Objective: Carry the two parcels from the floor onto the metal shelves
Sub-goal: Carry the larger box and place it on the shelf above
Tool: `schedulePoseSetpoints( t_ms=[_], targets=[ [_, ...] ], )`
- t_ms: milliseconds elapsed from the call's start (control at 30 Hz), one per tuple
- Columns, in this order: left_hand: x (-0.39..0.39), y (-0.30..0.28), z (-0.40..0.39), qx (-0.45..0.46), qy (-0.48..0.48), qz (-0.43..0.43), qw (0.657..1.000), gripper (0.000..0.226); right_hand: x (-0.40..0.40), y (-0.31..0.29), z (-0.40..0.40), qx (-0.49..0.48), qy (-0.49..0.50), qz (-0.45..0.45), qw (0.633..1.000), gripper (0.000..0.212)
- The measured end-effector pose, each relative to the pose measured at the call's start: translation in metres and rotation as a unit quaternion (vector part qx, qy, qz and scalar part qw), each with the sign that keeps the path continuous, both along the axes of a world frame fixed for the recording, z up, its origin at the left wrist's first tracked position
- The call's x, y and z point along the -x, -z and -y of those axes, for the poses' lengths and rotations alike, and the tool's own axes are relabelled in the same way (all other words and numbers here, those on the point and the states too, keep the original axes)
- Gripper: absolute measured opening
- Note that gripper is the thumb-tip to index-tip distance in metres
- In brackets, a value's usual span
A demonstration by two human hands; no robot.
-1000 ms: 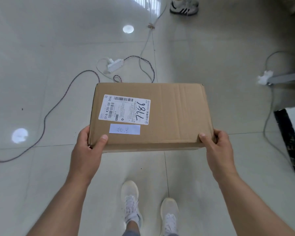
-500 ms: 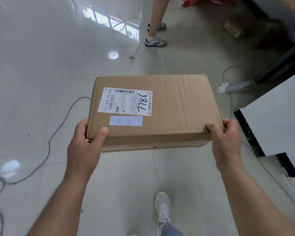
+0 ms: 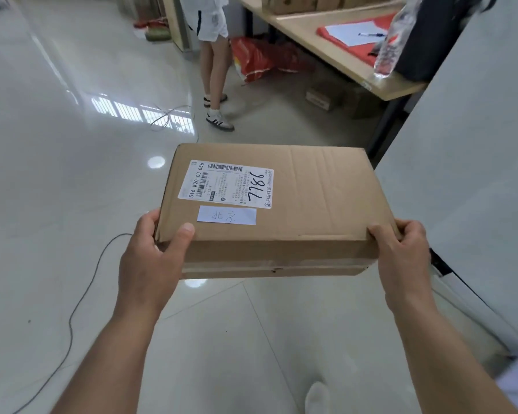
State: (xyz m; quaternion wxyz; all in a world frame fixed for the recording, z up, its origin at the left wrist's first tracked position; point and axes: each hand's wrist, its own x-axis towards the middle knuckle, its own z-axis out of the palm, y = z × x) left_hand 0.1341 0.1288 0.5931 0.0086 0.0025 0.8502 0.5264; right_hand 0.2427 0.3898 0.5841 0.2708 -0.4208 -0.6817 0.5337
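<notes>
So I've got the cardboard parcel up off the floor, held flat in front of me. My left hand and right hand each clamp a near corner, thumbs on top. Label reads 7786.

left hand + right hand | grip parcel (label up) | above floor
</notes>
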Motion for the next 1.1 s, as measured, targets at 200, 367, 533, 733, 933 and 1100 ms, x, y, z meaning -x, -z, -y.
schedulePoseSetpoints(
  t_ms=[200,367,533,733,933,1100],
  targets=[
    [-0.034,-0.038,-0.031,-0.013,0.043,-0.012,0.999,0.037,-0.053,-0.049,-0.021,-0.029,0.050,-0.005,0.998,0.021],
    [-0.055,-0.058,-0.062,-0.016,0.070,-0.045,0.996,0.035,-0.088,-0.071,-0.044,-0.034,0.079,-0.016,0.996,0.022],
    [-0.077,-0.078,-0.093,-0.019,0.099,-0.072,0.992,0.053,-0.127,-0.092,-0.064,-0.045,0.116,-0.031,0.992,0.022],
    [-0.098,-0.098,-0.120,-0.027,0.147,-0.097,0.984,0.054,-0.171,-0.111,-0.076,-0.066,0.169,-0.030,0.983,0.027],
    [-0.115,-0.114,-0.138,-0.034,0.218,-0.113,0.969,0.047,-0.218,-0.126,-0.073,-0.082,0.224,-0.024,0.971,0.026],
    [-0.131,-0.122,-0.150,-0.030,0.275,-0.124,0.953,0.046,-0.255,-0.132,-0.060,-0.089,0.288,-0.025,0.953,0.025]
  ],
)
